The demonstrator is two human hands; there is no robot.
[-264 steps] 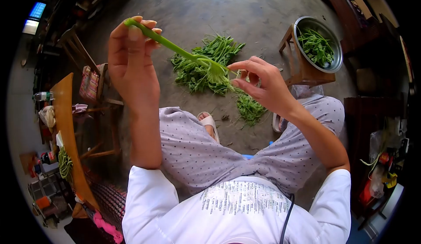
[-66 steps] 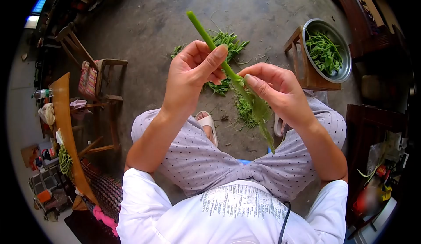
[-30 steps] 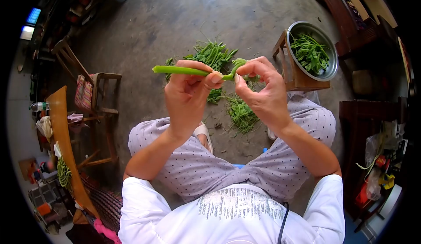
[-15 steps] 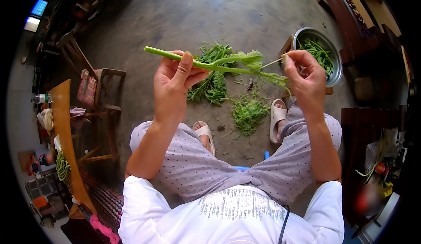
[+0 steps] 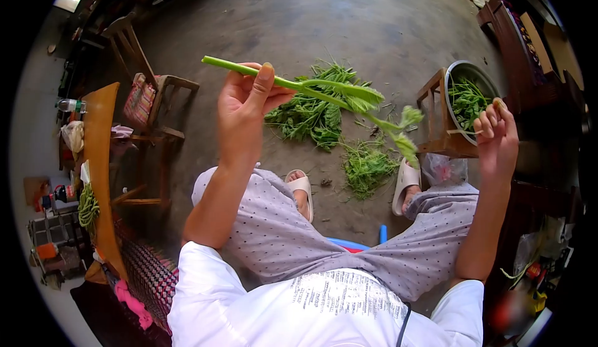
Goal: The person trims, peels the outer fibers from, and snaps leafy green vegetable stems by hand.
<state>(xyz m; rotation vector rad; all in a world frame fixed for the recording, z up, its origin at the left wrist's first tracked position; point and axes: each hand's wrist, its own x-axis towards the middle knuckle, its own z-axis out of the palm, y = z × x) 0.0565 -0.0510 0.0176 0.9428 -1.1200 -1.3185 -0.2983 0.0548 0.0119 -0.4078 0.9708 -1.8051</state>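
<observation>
My left hand (image 5: pixel 245 107) pinches a long green vine shoot (image 5: pixel 330 99) between thumb and fingers. Its cut end points left, and its furled young leaves droop to the right. Well apart from it, my right hand (image 5: pixel 497 136) has its fingers curled on a thin pale strand (image 5: pixel 462 132), whose end sticks out to the left. Below the shoot, a pile of leafy greens (image 5: pixel 305 113) lies on the floor. A smaller heap of fine green scraps (image 5: pixel 366 169) is nearer my feet.
A metal basin (image 5: pixel 453 76) of green stems rests on a wooden stool (image 5: pixel 431 98) at the right. A plastic bag (image 5: pixel 445 168) lies by my right foot. On the left stand a wooden chair (image 5: pixel 156 98) and a bench-like wooden board (image 5: pixel 99 154).
My right hand has moved right and down, away from the shoot, with the pale strand in it. The left hand stays nearly in place; the shoot's leafy end hangs lower. The view has shifted.
</observation>
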